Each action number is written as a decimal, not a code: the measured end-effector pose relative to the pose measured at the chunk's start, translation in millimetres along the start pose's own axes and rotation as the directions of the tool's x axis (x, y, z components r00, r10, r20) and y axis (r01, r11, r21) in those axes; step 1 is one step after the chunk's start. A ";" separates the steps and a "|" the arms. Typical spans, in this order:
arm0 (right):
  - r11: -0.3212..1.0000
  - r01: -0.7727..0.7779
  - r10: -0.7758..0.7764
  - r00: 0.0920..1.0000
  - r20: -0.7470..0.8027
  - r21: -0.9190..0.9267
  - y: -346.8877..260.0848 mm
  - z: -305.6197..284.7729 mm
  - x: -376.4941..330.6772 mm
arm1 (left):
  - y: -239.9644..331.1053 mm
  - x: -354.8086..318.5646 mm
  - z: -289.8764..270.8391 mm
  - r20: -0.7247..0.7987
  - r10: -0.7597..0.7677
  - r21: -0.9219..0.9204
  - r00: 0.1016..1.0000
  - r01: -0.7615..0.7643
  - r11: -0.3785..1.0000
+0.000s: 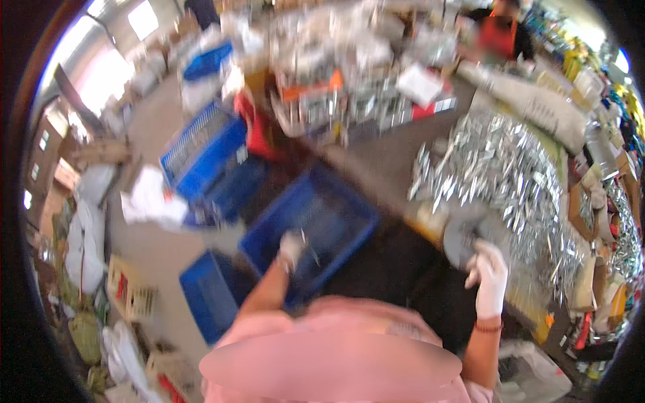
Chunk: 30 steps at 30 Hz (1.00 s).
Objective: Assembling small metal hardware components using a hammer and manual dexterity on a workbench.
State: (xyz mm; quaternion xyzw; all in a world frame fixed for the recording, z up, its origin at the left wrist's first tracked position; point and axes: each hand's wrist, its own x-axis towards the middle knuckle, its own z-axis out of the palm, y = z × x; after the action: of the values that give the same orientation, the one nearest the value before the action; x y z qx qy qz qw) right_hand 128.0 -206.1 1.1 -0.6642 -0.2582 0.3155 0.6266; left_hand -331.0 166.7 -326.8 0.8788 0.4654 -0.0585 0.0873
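A big heap of silvery packets [510,181] is lying across the table [383,158]. The blue crate [316,225] is sitting beneath the gloved left hand [293,250], fingers too blurred to tell. The gloved right hand [488,272] is gripping a grey disc [465,236] just beside the heap.

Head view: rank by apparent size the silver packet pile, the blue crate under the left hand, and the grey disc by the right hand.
1. Silver packet pile, largest.
2. Blue crate beneath the left hand; motion blur softens its edges.
3. Grey disc by the right hand, smallest, partly hidden by it.
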 end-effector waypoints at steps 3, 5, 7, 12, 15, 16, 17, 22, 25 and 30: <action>0.996 0.082 -0.085 0.993 -0.078 -0.046 -5.3 -1.4 -3.0 | -0.2 19.5 -4.9 -0.191 0.241 0.179 0.952 -0.207 0.962; 0.993 0.039 -0.055 0.988 -0.146 -0.115 -6.3 1.6 -5.1 | 23.3 24.6 3.5 0.003 -0.051 -0.736 0.999 0.037 0.676; 0.996 0.039 -0.049 0.992 -0.120 -0.085 -1.0 7.6 -0.4 | 2.7 12.1 23.6 0.126 -0.394 -0.841 0.910 0.309 0.444; 0.989 -0.001 -0.022 0.988 -0.153 -0.147 13.1 3.5 -3.2 | 43.1 50.5 54.8 0.174 -0.488 -0.872 0.855 0.365 0.328; 0.998 0.014 -0.022 0.994 -0.111 -0.067 3.0 12.1 -4.0 | -56.9 39.6 67.4 -0.016 -0.645 -0.737 0.764 0.427 0.524; 0.998 0.022 -0.030 0.991 -0.128 -0.065 3.3 9.7 -4.0 | -70.2 48.7 78.3 -0.139 -0.602 -0.616 0.786 0.407 0.674; 0.996 0.003 -0.017 0.986 -0.165 -0.085 1.8 10.3 -4.6 | -69.7 54.6 88.5 -0.135 -0.594 -0.622 0.793 0.399 0.674; 0.994 0.101 -0.106 0.980 -0.167 -0.039 -3.4 3.9 -13.8 | -55.6 95.1 60.3 0.147 -0.195 0.348 0.970 0.134 0.928; 1.000 -0.012 0.012 0.985 -0.169 -0.001 8.0 -4.3 -9.5 | -29.3 63.9 56.0 -0.129 -0.373 -0.134 0.919 0.356 0.925; 0.998 -0.024 0.031 0.990 -0.136 0.057 2.7 2.7 -13.0 | 43.1 18.2 -12.3 -0.089 -0.832 -0.774 0.547 0.488 0.403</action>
State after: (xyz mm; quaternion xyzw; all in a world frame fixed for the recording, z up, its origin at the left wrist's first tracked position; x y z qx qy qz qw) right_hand 117.2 -214.1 -0.3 -0.6702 -0.1966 0.2848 0.6565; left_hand -284.9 160.1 -313.9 0.4966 0.7770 0.2947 0.2504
